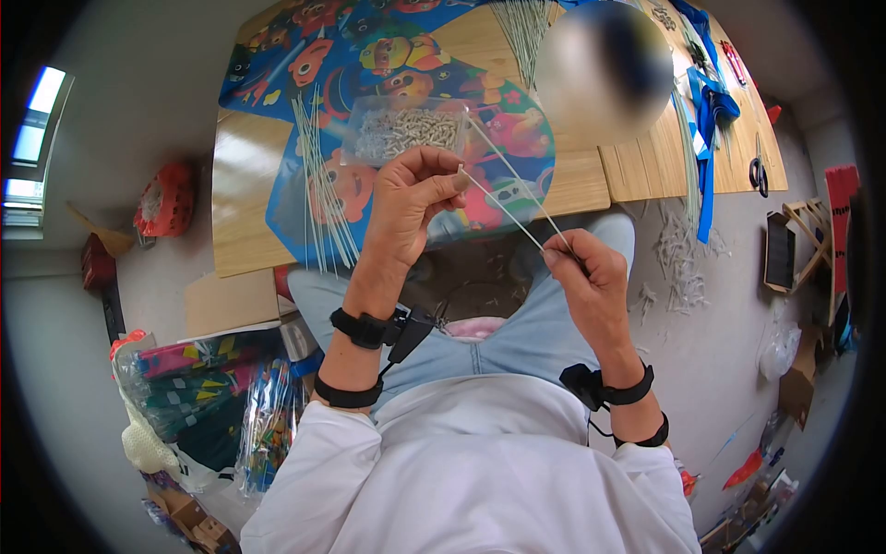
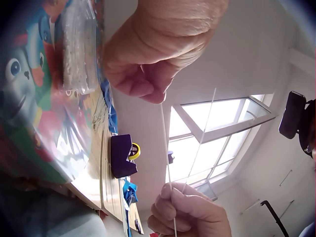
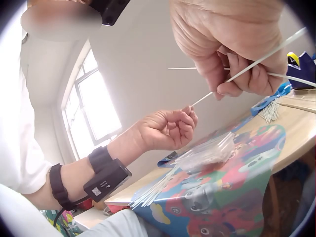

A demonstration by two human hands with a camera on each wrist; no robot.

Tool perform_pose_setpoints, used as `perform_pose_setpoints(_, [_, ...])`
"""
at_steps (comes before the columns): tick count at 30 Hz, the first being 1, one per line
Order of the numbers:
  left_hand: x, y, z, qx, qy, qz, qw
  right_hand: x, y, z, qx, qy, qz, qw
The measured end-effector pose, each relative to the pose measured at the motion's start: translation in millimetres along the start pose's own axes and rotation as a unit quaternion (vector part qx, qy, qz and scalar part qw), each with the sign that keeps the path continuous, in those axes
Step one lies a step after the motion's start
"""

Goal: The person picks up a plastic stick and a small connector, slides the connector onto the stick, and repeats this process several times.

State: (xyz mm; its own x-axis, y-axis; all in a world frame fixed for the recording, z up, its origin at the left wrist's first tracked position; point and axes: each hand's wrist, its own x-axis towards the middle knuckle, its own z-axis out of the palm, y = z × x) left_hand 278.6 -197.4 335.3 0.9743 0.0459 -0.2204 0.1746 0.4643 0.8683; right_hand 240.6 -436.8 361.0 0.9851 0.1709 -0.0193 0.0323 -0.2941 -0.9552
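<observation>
Two thin white sticks [image 1: 503,210] run from my right hand [image 1: 593,282], which pinches them between thumb and curled fingers. My left hand [image 1: 401,205] pinches the far end of one stick, where a small pale tip shows at the fingertips. The second stick [image 2: 202,129] reaches past that hand with its end free. Both hands are raised in front of the table edge, a short way apart. Just beyond the left hand stands a clear plastic box [image 1: 466,113] with many small whitish pieces [image 1: 420,129] in it.
A bundle of white sticks [image 1: 325,189] lies on the cartoon-printed sheet [image 1: 277,217] left of the box. More sticks [image 1: 521,37] lie at the back. Blue ribbon [image 1: 709,120] and black scissors [image 1: 759,171] are on the right. Small white pieces [image 1: 683,268] are scattered on the floor.
</observation>
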Motion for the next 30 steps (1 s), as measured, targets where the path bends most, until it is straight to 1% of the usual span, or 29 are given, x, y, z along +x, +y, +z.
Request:
perform_pose_setpoints(10, [-0.1,-1.1,0.1,-0.007,0.0,0.001,1.0,0.9,6.8,0.1,0.03,-0.003,0.013,0.999])
perform_pose_setpoints(13, [-0.4,-1.9,-0.7,-0.008,0.001,-0.001,1.0,0.7,6.5,-0.8,0.051,-0.009,0.038,0.998])
perform_pose_setpoints(19, [0.0,-3.2,-2.9,-0.005,0.0,-0.006,1.0,-0.1,5.9,0.8,0.047,-0.006,0.013,0.999])
perform_pose_setpoints(30, [-2.4,-1.4,-1.7,-0.002,0.002,-0.001,1.0,-1.2,4.2,0.3,0.034,-0.007,0.018,0.999])
